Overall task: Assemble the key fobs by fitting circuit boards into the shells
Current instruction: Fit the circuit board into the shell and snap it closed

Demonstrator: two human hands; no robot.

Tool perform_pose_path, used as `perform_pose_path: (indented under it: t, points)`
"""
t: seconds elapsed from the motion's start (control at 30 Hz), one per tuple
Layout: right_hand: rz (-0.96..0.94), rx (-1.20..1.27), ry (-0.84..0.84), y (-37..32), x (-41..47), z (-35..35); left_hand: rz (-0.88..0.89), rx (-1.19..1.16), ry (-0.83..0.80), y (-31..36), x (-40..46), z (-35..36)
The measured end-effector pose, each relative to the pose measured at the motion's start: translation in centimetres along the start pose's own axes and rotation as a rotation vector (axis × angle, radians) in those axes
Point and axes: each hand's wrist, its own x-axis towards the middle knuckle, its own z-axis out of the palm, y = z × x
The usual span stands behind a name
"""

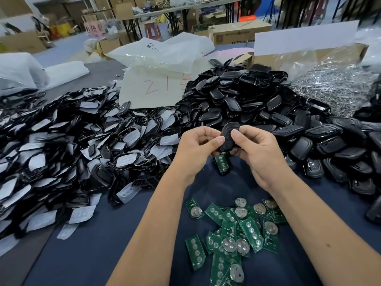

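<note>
Table: I see a dark blue cloth (pixel 115 234) over the work surface, heaped on both sides.
Left heap: black frames with pale button pads (pixel 61 145), sprawling wide.
Right heap: black shells (pixel 243 96), piled high behind my hands.
Boards: green circuit boards (pixel 237 230) scattered near me, coin cells showing on some.
Left hand: my left hand (pixel 198 149) has its fingers curled, thumb pinching the fob's left edge.
Right hand: my right hand (pixel 253 149) grips the other side, thumb on top.
Fob: the black key fob (pixel 226 139) sits up between both thumbs, above the cloth.
Loose board: one green board (pixel 221 164) lies just under my hands.
Risk: I reckon uneven thumb pressure could snap it shut crooked, or pop the fob into the heaps.
Unknown: I can't tell if a board is already inside.
</note>
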Motion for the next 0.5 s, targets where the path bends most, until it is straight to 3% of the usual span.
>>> perform_pose_path:
  t: [0.2,0.37,0.5]
  points:
    - [0.077,0.209,0.045,-0.07,-0.12,0.19,-0.066,-0.051,0.002,-0.31,-0.04,0.61]
    - [0.110,0.302,0.147,0.09,0.04,0.17,-0.081,-0.036,0.025,-0.26,-0.04,0.85]
    - [0.097,0.329,0.134,0.09,0.12,-0.18,-0.067,-0.042,0.032,-0.27,-0.06,1.01]
